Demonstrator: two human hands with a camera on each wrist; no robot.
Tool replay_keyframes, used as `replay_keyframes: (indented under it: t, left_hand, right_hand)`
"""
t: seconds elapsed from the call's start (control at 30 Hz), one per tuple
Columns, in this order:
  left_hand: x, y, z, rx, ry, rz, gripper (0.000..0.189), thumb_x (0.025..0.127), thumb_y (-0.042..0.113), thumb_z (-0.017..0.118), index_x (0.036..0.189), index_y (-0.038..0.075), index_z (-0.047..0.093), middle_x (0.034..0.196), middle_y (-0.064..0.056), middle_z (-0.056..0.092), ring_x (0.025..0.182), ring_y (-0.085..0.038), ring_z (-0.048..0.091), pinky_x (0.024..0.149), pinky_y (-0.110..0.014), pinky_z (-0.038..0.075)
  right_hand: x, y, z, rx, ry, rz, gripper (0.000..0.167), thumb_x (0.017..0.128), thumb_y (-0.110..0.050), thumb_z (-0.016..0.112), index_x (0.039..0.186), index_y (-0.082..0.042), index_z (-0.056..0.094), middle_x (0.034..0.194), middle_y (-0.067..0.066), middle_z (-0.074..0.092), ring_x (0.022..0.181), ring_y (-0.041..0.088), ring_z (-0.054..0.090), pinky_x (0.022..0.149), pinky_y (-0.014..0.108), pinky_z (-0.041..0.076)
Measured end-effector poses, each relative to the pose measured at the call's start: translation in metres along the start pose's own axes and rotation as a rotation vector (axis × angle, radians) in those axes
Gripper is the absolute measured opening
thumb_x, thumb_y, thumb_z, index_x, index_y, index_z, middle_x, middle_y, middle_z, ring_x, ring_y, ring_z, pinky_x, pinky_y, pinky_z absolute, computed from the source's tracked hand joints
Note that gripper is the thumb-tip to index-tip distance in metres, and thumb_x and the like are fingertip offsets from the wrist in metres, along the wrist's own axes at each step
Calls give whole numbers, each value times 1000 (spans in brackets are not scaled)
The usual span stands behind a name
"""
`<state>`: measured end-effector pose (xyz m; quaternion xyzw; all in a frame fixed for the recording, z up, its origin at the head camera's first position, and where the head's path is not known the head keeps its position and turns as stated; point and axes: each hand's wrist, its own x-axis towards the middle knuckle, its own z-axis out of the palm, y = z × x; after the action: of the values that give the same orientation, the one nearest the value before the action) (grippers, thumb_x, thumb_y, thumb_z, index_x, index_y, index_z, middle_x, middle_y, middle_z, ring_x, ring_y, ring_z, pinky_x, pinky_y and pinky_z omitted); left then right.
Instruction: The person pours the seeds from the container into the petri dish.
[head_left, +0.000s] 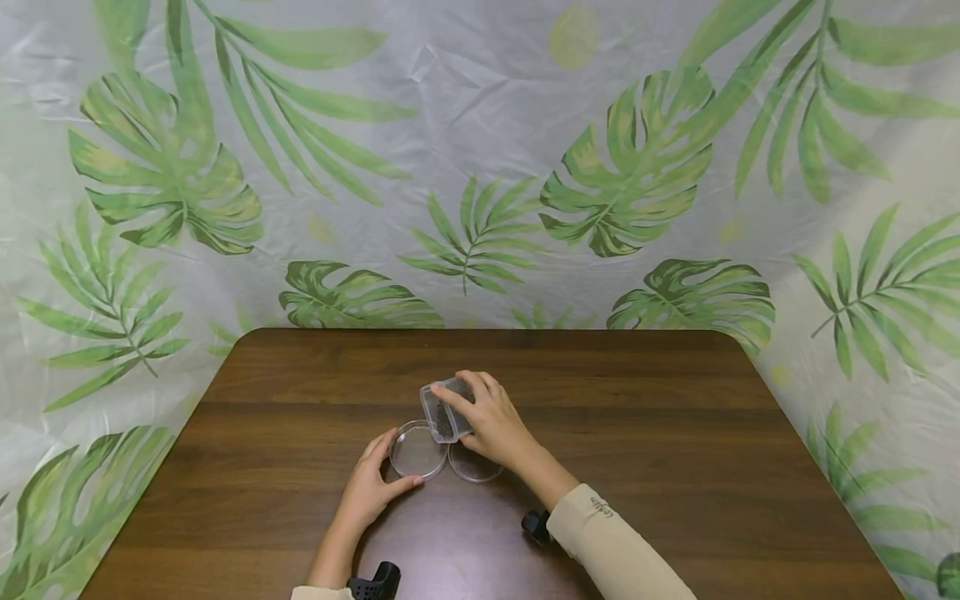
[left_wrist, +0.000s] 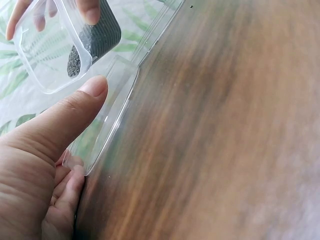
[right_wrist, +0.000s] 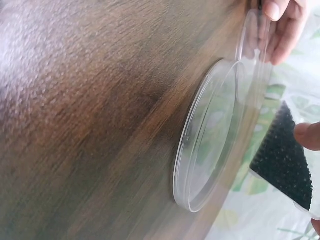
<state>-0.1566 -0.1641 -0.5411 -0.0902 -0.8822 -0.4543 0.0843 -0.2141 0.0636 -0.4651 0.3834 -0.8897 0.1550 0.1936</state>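
In the head view my right hand (head_left: 498, 423) grips a clear plastic container (head_left: 437, 410), tilted above a petri dish (head_left: 417, 454) on the table. Dark granules (right_wrist: 285, 155) lie gathered against one side of the container. My left hand (head_left: 365, 485) holds that dish by its rim, thumb on the near side and fingers on the far side. In the left wrist view the thumb (left_wrist: 75, 112) rests against the dish's clear wall. A second round clear dish (head_left: 477, 472) sits just right of the first, partly under the right hand; its wall shows large in the right wrist view.
Dark brown wooden table (head_left: 645, 433) with rounded far corners supports both dishes. Behind it hangs a pale sheet (head_left: 495, 125) printed with green leaves. A tiny dark speck (left_wrist: 191, 6) lies on the wood near the dishes. Black wrist devices (head_left: 536, 527) sit on both forearms.
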Motion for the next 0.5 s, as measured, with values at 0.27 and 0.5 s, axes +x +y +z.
replay_keyframes:
  t: [0.27, 0.5]
  left_hand:
    - [-1, 0, 0, 3, -7, 2, 88, 62, 33, 81, 133, -1, 40, 129, -19, 43, 110, -35, 48, 91, -47, 38]
    - [-1, 0, 1, 13, 3, 6, 88, 62, 31, 81, 132, -3, 40, 128, -20, 44, 111, -35, 47, 91, -47, 38]
  right_hand:
    - [1, -1, 1, -6, 11, -14, 90, 64, -18, 82, 138, -30, 33, 132, 13, 34, 116, 31, 34, 88, 44, 39]
    - [2, -2, 2, -13, 21, -19, 89, 64, -19, 82, 138, -30, 34, 132, 13, 34, 117, 31, 34, 88, 44, 39]
